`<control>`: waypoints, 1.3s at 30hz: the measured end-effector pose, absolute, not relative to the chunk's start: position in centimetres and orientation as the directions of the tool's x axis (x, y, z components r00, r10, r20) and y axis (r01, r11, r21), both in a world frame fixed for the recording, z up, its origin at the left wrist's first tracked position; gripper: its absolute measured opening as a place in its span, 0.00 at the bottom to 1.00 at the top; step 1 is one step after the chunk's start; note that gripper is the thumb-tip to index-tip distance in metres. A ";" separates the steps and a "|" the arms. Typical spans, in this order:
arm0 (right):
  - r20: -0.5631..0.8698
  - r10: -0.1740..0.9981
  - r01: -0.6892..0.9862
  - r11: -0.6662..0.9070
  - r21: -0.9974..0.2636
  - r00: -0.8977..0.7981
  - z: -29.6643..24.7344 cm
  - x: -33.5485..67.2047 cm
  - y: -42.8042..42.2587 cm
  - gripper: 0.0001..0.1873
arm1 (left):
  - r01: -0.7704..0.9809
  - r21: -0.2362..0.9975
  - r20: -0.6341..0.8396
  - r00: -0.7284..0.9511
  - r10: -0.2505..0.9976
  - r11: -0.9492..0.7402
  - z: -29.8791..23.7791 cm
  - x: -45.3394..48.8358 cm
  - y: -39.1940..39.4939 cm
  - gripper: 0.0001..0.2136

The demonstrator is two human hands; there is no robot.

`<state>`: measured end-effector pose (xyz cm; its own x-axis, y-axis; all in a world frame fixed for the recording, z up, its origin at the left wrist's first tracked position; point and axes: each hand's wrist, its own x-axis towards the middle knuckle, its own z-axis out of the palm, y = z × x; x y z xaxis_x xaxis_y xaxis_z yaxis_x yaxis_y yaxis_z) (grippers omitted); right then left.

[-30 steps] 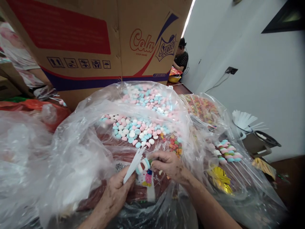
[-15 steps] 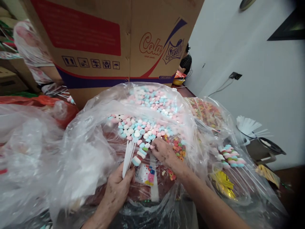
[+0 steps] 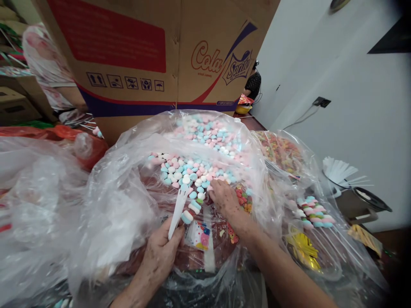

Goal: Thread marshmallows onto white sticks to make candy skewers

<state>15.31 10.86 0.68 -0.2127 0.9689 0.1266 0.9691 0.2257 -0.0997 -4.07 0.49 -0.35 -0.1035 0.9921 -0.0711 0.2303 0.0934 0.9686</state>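
My left hand [image 3: 162, 246] is closed around a bundle of white sticks [image 3: 177, 211] that fan slightly upward. Close beside the bundle is a short row of blue, white and green candies [image 3: 193, 207], apparently threaded on a stick; its lower end is hidden by my hand. Ahead lies a pile of pink, blue and white marshmallows [image 3: 180, 171] on clear plastic. My right hand [image 3: 226, 201] rests at the pile's near edge, fingers bent down and together; whatever is under the fingertips is hidden. Right of it are red and orange gummy rings [image 3: 244, 197].
A large cardboard box [image 3: 135, 47] stands behind the pile. Loose clear plastic [image 3: 41, 205] covers the left. At right lie finished candy skewers [image 3: 314, 211], gold ties [image 3: 305, 248] and a grey pitcher [image 3: 359, 203]. A person [image 3: 48, 68] is at far left, another [image 3: 253, 83] behind the box.
My right hand has moved slightly up and right, its fingers reaching into the marshmallow edge. The sticks in my left hand have tilted a little and bunched closer. The view has shifted slightly.
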 end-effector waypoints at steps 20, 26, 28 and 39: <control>-0.195 0.974 -0.171 -0.213 -0.962 -0.116 3.4 16.2 8.6 0.16 | 0.326 0.943 -0.084 0.047 0.995 0.064 0.0 -3.9 0.5 0.14; -0.117 0.988 -0.203 -0.136 -0.970 -0.104 3.1 15.9 8.6 0.14 | 0.336 0.939 -0.084 0.024 0.996 0.071 0.1 -3.9 0.5 0.13; -0.091 0.990 -0.191 -0.111 -0.975 -0.106 2.8 15.9 8.5 0.13 | 0.340 0.937 -0.086 0.020 0.996 0.074 0.1 -3.9 0.5 0.13; 0.206 0.977 0.352 0.212 -0.911 -0.055 2.0 15.9 7.0 0.14 | 0.383 0.924 0.000 0.021 1.000 -0.008 -0.3 -3.8 0.5 0.14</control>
<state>15.87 7.05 2.00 -0.0552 0.9769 0.2063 0.3524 0.2123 -0.9115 -3.77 0.47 -0.32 0.0207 0.9998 0.0000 0.3826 -0.0079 0.9239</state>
